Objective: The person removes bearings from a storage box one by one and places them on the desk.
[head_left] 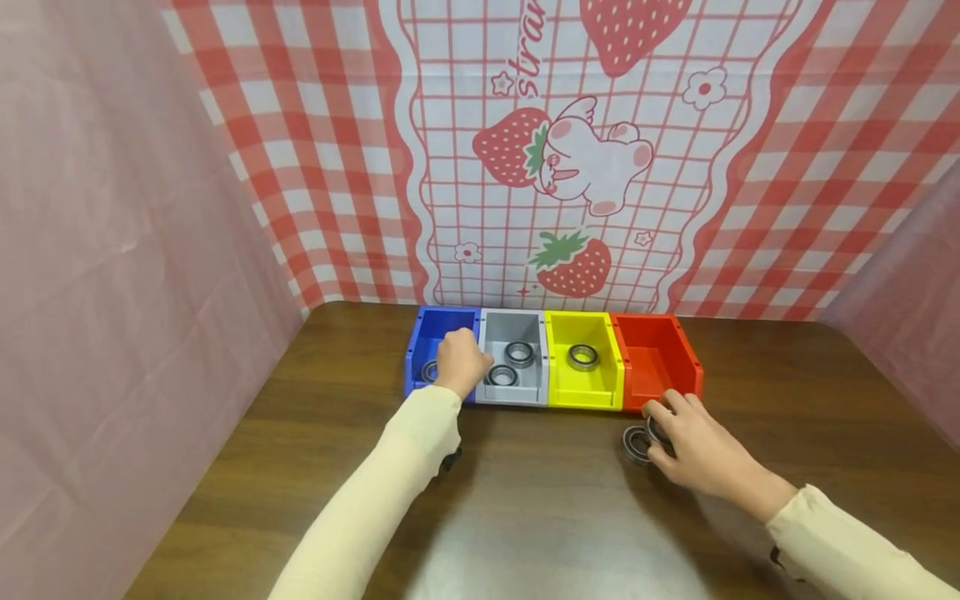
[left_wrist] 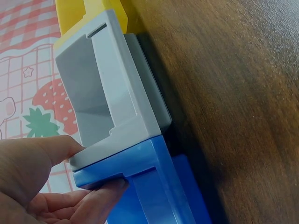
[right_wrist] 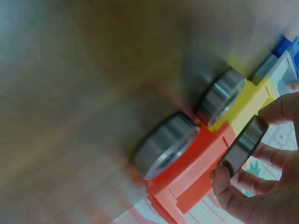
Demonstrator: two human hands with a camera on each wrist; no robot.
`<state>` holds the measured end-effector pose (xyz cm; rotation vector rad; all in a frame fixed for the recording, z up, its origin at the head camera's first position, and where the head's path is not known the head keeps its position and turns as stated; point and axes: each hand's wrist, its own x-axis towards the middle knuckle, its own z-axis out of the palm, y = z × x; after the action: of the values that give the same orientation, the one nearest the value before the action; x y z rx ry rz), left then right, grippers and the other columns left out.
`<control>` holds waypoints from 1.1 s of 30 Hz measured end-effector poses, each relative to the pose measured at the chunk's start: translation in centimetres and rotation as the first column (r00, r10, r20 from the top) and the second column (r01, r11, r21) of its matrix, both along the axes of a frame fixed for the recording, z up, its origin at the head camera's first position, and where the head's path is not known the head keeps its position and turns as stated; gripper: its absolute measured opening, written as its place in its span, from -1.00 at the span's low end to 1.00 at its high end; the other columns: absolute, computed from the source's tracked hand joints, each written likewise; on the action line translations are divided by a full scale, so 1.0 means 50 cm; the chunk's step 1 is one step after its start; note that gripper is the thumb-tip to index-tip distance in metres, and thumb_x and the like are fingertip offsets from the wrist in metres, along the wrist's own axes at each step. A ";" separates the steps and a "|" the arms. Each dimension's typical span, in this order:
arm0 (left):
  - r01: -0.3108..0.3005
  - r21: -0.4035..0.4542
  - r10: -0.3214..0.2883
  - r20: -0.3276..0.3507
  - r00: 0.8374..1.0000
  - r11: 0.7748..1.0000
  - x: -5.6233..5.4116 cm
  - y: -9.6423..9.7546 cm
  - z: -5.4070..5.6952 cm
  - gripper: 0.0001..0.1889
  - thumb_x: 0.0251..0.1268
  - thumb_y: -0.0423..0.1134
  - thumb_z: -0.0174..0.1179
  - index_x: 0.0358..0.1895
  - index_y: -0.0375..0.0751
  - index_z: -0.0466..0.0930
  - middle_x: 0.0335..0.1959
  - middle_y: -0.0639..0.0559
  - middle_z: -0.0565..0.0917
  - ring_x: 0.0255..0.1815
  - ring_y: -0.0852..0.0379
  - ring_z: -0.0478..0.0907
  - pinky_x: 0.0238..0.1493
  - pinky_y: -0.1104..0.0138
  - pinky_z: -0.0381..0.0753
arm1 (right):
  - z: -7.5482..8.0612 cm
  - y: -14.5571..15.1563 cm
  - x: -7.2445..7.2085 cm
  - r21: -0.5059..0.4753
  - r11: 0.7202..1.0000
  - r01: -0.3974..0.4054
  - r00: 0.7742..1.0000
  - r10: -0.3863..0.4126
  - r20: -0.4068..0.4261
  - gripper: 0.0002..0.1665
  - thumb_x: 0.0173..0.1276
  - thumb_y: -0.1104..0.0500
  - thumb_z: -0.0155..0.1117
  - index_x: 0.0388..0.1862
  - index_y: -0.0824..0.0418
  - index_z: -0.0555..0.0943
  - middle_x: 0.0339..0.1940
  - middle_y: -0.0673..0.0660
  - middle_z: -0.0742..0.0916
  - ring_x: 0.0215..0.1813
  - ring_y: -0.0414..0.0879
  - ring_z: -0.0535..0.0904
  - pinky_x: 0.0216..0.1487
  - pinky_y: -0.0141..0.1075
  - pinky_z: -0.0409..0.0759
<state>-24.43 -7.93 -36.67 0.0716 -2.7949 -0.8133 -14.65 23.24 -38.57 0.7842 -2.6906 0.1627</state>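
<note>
My left hand pinches the touching side walls of the blue bin and the grey bin, thumb on the grey side and fingers inside the blue one. A metal ball bearing is held by its rim between the thumb and fingers of my right hand, before the red bin. Two more bearings stand out below it in the right wrist view, a nearer bearing and a farther bearing. From the head, one bearing shows beside the right fingertips.
The bins form a joined row at the back of the wooden table. Two bearings lie in the grey bin, one in the yellow bin, and one shows partly in the blue bin. A strawberry-print checked cloth hangs behind.
</note>
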 end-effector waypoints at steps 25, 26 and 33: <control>-0.005 -0.020 0.005 -0.042 0.999 1.000 0.001 -0.002 0.001 -0.85 -0.06 -0.32 0.30 -0.56 -0.37 0.64 -0.43 -0.31 0.72 -0.36 -0.24 0.68 -0.31 0.04 0.64 | -0.040 -0.021 0.094 -0.019 0.998 -0.055 0.995 0.057 0.083 -0.51 -0.15 0.16 0.46 -0.16 0.16 0.56 -0.24 0.03 0.57 -0.18 -0.09 0.51 -0.11 -0.05 0.59; -0.005 -0.018 0.004 -0.039 0.999 1.000 0.001 -0.002 0.000 -0.85 -0.06 -0.32 0.30 -0.56 -0.37 0.63 -0.43 -0.31 0.73 -0.36 -0.24 0.68 -0.31 0.03 0.64 | -0.041 -0.021 0.095 -0.022 0.998 -0.059 0.995 0.061 0.080 -0.51 -0.16 0.16 0.46 -0.16 0.16 0.56 -0.25 0.02 0.56 -0.18 -0.09 0.53 -0.07 -0.02 0.59; 0.004 -0.008 -0.004 -0.028 1.000 1.000 0.003 -0.001 -0.002 -0.85 -0.04 -0.31 0.30 -0.57 -0.35 0.63 -0.44 -0.30 0.73 -0.36 -0.22 0.69 -0.31 0.04 0.64 | -0.046 -0.019 0.100 0.002 0.999 -0.044 0.995 0.044 0.085 -0.47 -0.17 0.14 0.49 -0.13 0.16 0.57 -0.26 0.00 0.55 -0.22 -0.18 0.46 -0.26 -0.20 0.57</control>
<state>-24.29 -7.96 -36.78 0.0526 -2.7724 -0.7976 -9.63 22.28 -40.87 0.8566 -2.7551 0.2057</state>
